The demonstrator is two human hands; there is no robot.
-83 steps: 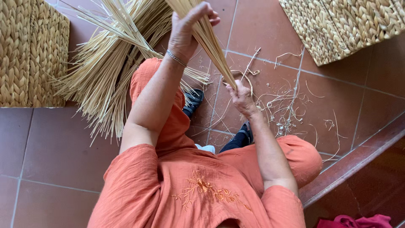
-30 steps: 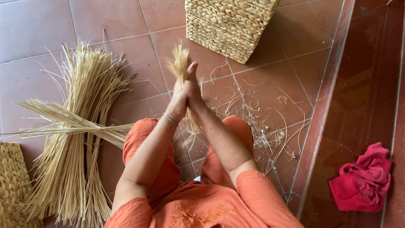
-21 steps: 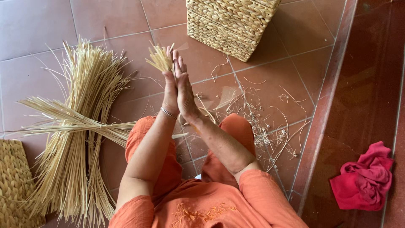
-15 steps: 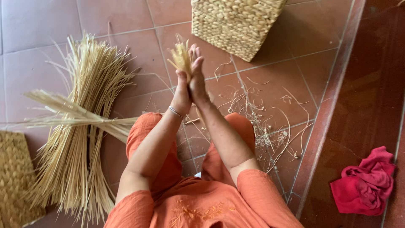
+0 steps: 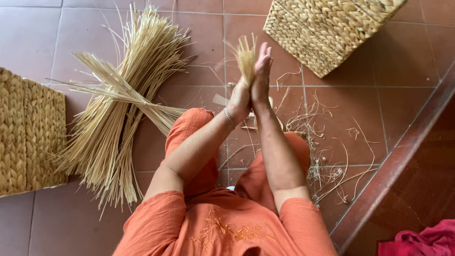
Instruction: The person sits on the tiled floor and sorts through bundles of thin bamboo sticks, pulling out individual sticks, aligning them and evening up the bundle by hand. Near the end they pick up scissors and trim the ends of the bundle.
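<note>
Since half a second ago: right hand [image 5: 262,76] slid forward past left hand [image 5: 239,97]. Hands flat, palms pressed on small straw bundle [image 5: 246,57], held over tiled floor [image 5: 71,28] before the knees. Risk: loose pressure lets brittle, splayed tips slip or snap. Adjacent: fanned dry stalk pile [image 5: 118,104], coarse plaited basket [image 5: 332,28], curled offcuts [image 5: 327,156].

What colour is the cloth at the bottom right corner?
Red-pink, a crumpled cloth on the dark floor, seen in the head view.
</note>
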